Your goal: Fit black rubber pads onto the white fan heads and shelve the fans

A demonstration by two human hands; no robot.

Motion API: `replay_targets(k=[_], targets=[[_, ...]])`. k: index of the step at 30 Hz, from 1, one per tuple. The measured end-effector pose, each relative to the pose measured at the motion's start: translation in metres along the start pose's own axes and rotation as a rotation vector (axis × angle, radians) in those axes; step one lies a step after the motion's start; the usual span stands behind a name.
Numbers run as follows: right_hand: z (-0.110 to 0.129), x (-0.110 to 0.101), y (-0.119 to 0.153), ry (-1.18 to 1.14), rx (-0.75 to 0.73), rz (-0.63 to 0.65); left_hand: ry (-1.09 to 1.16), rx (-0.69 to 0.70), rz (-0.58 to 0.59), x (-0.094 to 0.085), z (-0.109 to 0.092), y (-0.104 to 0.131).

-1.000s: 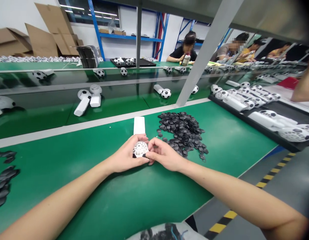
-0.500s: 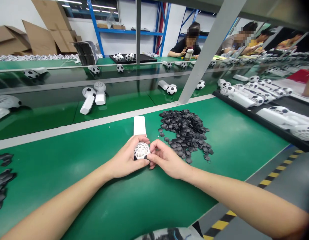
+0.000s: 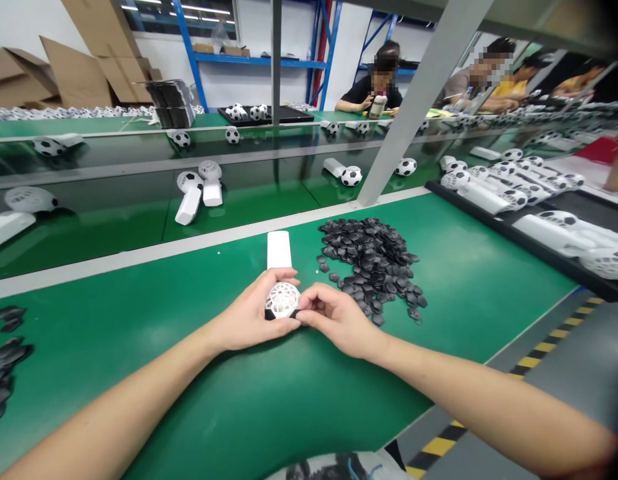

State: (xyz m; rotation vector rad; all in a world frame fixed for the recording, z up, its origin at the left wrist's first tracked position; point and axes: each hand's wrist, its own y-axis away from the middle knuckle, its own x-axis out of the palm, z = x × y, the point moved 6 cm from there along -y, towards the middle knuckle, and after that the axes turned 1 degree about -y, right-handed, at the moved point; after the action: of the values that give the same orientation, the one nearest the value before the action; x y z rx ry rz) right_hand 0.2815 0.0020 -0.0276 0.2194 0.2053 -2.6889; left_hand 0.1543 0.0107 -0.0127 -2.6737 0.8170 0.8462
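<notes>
My left hand [image 3: 251,313] is closed around the rounded head of a white plastic device [image 3: 283,300], styled like a football with an openwork grille. Its flat white handle [image 3: 279,250] points away from me on the green bench. Black patches show along the near side of the head. At the head's right edge, the thumb and fingers of my right hand [image 3: 339,320] pinch a small black piece [image 3: 299,311], mostly covered by the fingertips. Just beyond that hand lies a heap of black pentagon-like pieces [image 3: 371,257].
More black pieces [image 3: 7,373] lie at the left edge. A black tray [image 3: 519,233] of football-headed devices stands at the right. Beyond the bench run belts [image 3: 269,207] carrying similar devices. A grey post [image 3: 413,113] rises at the bench's far edge. Co-workers [image 3: 373,87] sit farther back.
My right fingertips have shifted slightly against the head's edge, and the head is turned a little. On the nearer belt the devices have moved right; those on the farther belt have moved left.
</notes>
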Motion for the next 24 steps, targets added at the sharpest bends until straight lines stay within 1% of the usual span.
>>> replay_targets(k=[3, 7, 9, 12, 14, 16, 17, 18, 20, 21, 22, 24], targets=[[0.004, 0.002, -0.004, -0.055, 0.089, 0.019, -0.010, -0.008, 0.002, -0.001, -0.001, 0.000], [0.017, -0.001, -0.010, 0.073, 0.099, 0.043, -0.006, -0.017, 0.020, -0.001, -0.001, 0.001], [0.019, -0.001, -0.013, 0.104, 0.100, 0.055, -0.003, -0.012, 0.018, -0.001, -0.001, 0.001], [0.016, 0.000, -0.016, 0.098, 0.120, 0.071, -0.002, -0.001, -0.004, -0.001, -0.002, 0.000], [0.011, 0.002, -0.016, 0.057, 0.141, 0.108, 0.003, 0.005, -0.021, -0.001, -0.003, 0.000], [0.009, 0.000, -0.017, 0.052, 0.109, 0.135, 0.004, 0.015, -0.032, -0.001, -0.004, 0.000], [0.010, -0.004, -0.018, 0.105, 0.060, 0.118, -0.001, 0.023, -0.033, -0.001, -0.005, 0.000], [0.012, -0.012, -0.018, 0.205, 0.002, 0.073, -0.009, 0.031, -0.032, -0.001, -0.006, 0.000], [0.013, -0.033, -0.020, 0.519, -0.089, -0.070, -0.023, 0.032, -0.026, -0.002, -0.007, 0.001], [0.012, -0.044, -0.022, 0.694, -0.096, -0.139, -0.026, 0.032, -0.026, -0.002, -0.007, 0.001], [0.009, -0.053, -0.024, 0.850, -0.081, -0.175, -0.027, 0.036, -0.027, -0.002, -0.007, 0.000], [0.000, -0.065, -0.029, 1.043, -0.049, -0.170, -0.034, 0.049, -0.037, -0.003, -0.008, 0.000]])
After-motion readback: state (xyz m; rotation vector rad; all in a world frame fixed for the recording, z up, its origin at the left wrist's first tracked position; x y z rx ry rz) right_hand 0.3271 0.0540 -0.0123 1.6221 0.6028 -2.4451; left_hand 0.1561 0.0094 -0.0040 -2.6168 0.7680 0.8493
